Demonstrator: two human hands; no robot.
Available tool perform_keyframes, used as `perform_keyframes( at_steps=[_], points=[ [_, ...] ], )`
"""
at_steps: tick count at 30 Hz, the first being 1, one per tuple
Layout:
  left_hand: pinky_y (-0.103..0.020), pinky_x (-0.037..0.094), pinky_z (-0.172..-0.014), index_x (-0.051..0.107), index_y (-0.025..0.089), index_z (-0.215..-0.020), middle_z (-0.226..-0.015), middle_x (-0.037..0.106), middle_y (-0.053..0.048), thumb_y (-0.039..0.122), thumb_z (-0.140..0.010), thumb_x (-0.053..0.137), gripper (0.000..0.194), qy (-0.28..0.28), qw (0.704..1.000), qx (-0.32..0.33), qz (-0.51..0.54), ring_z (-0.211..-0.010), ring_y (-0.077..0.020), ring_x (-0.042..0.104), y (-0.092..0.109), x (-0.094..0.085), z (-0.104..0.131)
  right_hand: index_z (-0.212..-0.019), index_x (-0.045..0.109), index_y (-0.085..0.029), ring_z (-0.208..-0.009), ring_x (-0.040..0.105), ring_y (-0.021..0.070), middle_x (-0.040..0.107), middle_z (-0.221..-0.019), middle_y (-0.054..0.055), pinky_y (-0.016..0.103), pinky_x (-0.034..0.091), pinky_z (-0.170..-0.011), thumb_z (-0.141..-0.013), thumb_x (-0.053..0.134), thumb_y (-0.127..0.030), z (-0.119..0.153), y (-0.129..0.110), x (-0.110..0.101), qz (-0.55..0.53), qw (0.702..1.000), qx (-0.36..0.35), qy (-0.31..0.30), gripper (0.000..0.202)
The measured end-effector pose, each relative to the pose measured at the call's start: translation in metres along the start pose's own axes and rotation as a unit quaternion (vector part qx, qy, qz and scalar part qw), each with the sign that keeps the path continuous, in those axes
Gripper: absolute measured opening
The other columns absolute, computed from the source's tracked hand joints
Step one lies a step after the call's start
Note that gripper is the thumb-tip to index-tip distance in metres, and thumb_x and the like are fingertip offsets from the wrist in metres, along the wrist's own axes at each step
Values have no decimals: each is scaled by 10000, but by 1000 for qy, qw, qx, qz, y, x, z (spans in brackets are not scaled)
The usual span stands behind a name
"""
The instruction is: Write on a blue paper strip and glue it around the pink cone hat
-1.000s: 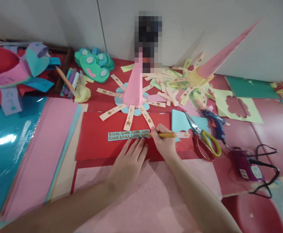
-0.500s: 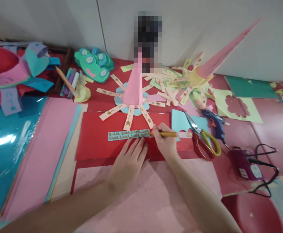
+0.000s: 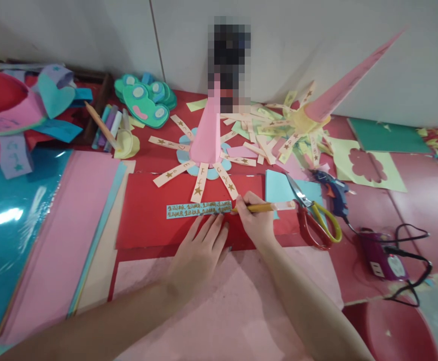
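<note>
Between the thumb and fingers of my right hand [image 3: 257, 220] is a gold-brown pen [image 3: 261, 207] with a clear end. Its tip is by the right end of a light blue paper strip [image 3: 199, 209], which bears two rows of handwriting in gold-brown. My left hand [image 3: 201, 245] lies flat with its fingers stretched out, fingertips at the strip's lower edge. Under the strip is a red sheet [image 3: 147, 230]. Just beyond it stands a pink paper cone [image 3: 206, 135] on a blue flower-shaped base, with lettered, starred strips fanning out around it.
Open scissors [image 3: 318, 215], a blue glue gun [image 3: 333, 190] and a purple power block [image 3: 382, 255] with cables lie at right. A second pink cone [image 3: 346, 80] leans over loose paper strips. Green frog cutouts [image 3: 143, 98], markers [image 3: 109, 125] and coloured sheets [image 3: 68, 220] occupy the left.
The pen has tilted slightly, its clear end a little higher, and its tip has shifted slightly down at the strip's right end. My left hand stays in place.
</note>
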State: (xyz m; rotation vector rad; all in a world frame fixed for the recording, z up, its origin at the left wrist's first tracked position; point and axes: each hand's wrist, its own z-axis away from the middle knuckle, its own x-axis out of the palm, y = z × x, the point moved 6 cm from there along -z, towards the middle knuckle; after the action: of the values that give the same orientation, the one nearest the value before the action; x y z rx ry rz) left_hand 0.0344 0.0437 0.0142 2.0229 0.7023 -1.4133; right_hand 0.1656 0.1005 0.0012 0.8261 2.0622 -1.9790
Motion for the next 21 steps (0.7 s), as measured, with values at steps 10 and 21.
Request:
perform_keyframes(
  at_steps=[10,21],
  points=[
    [-421,398,-996,580,91,-1150,-1216,603,-130,245,-919,378,343,1,1000,-1,-12,-1120,-243,557,0,0,-1,-522,264,-215,-386,375,62,265,-454,-79,194,293,-399,-798,465,-303,0,4,1,-7,1000,9,2,353],
    [-414,421,-967,592,87,-1136,-1186,625,-121,257,-926,367,351,10,1000,9,-28,-1083,-246,583,2,-3,-1,-531,339,-208,-394,510,82,348,-446,-86,202,461,-419,-810,527,-359,-3,7,-15,-110,990,57,70,369]
  ],
)
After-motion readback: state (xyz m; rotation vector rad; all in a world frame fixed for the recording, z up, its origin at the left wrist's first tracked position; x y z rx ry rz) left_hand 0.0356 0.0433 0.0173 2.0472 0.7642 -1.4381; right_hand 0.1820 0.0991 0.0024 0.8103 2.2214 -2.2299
